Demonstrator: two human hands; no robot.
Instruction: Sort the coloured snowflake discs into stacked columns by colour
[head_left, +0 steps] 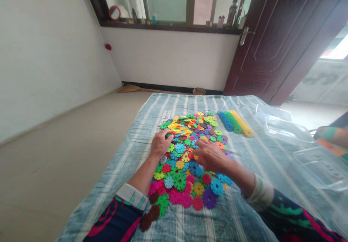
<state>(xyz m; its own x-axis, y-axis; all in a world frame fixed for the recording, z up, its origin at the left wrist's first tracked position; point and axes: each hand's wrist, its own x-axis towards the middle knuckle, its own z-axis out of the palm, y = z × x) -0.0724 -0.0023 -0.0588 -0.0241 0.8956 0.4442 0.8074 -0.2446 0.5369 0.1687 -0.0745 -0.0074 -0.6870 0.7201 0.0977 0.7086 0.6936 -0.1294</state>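
Observation:
A wide heap of flat, notched plastic discs (pixel 179 180) in many colours lies on the striped cloth. My left hand (pixel 161 143) rests at the heap's left edge beside yellow discs (pixel 174 126); its fingers are curved, with thumb and forefinger apart, and I see nothing held between them. Over the middle right of the heap is my right hand (pixel 211 155), palm down with fingers spread toward blue and yellow discs. What lies under its palm is hidden. Right of the heap, a blue row (pixel 225 121), a green row (pixel 233 122) and a yellow row (pixel 241 124) of stacked discs lie side by side.
Clear plastic containers (pixel 288 130) stand on the right of the striped cloth (pixel 122 162). An orange and green fabric shape (pixel 333 140) is at the right edge. Beyond are a broom (pixel 133 88) on the floor, a dark red door (pixel 261 53) and a windowsill with small items.

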